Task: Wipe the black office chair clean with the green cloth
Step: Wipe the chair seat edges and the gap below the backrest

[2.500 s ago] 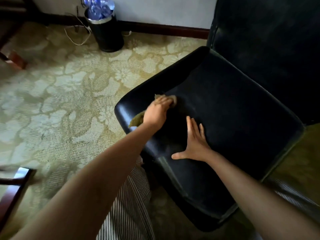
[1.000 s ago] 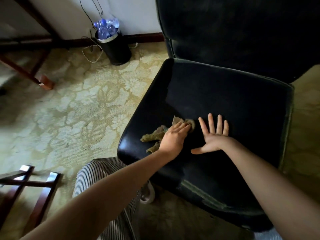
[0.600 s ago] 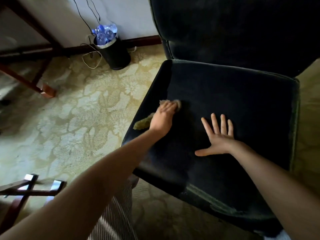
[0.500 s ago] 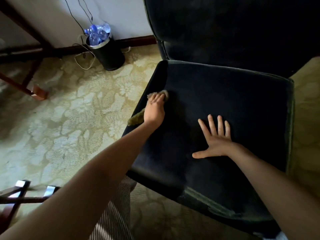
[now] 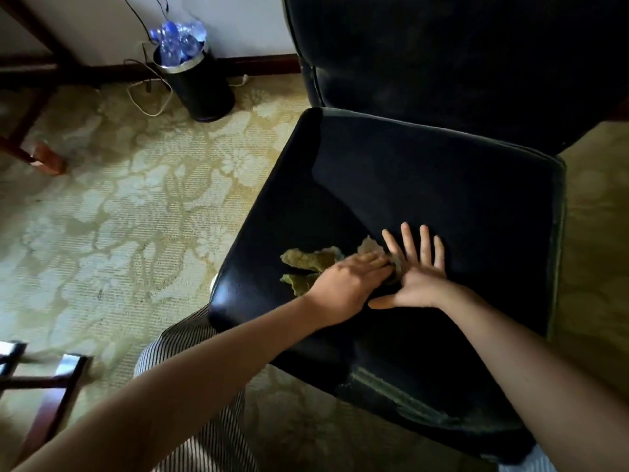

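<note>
The black office chair [image 5: 442, 185] fills the right half of the head view, its seat toward me and its backrest at the top. A crumpled green cloth [image 5: 308, 262] lies on the near left part of the seat. My left hand [image 5: 347, 284] presses flat on the cloth, fingers stretched toward the right, and hides part of it. My right hand [image 5: 417, 270] rests flat on the seat just right of the cloth, fingers spread, close against the left fingertips.
A black waste bin [image 5: 195, 83] holding plastic bottles stands by the wall at the top, with cables beside it. Patterned carpet [image 5: 119, 216] covers the floor. A wooden furniture leg [image 5: 44, 161] is at the left, and a dark wooden frame [image 5: 51, 386] at the bottom left.
My left hand has slid the cloth from the seat's left edge back toward the middle, up against my right hand. The right hand has stayed flat on the seat.
</note>
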A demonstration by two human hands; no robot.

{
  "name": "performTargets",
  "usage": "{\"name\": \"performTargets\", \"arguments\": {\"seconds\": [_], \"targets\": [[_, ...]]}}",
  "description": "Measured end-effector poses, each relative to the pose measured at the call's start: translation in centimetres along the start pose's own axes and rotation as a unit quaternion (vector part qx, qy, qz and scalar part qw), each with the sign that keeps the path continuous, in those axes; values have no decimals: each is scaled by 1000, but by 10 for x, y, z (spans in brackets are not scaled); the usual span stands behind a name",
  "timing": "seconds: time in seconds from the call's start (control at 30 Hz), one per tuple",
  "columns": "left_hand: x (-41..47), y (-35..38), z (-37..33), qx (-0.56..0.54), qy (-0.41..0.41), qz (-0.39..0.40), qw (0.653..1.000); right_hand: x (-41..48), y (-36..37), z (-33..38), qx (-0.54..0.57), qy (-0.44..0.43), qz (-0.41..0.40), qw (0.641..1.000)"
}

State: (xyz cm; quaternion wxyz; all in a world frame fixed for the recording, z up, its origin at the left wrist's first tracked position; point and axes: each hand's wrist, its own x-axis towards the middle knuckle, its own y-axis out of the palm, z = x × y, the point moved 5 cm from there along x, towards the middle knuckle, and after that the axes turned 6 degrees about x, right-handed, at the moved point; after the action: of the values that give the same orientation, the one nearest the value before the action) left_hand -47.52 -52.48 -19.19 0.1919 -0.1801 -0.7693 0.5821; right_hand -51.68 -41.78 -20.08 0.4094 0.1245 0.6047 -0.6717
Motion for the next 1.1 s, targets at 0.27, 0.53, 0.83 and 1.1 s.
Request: {"name": "performTargets", "arguments": {"seconds": [0.27,0.53,0.83,1.1], "targets": [[31,-28,125,31,-235,-46,970,4,2,0,19,-16,-18,1000],[64,-35,171,21,-420,-77,904,9,5,0,22,-25,-2,999],[38,-2,31,12,-120,-42,992,7,5,0,35,-8,-29,999],[31,-46,106,-95,-209,-131,964,0,-36,-8,225,-58,-173,957]]}}
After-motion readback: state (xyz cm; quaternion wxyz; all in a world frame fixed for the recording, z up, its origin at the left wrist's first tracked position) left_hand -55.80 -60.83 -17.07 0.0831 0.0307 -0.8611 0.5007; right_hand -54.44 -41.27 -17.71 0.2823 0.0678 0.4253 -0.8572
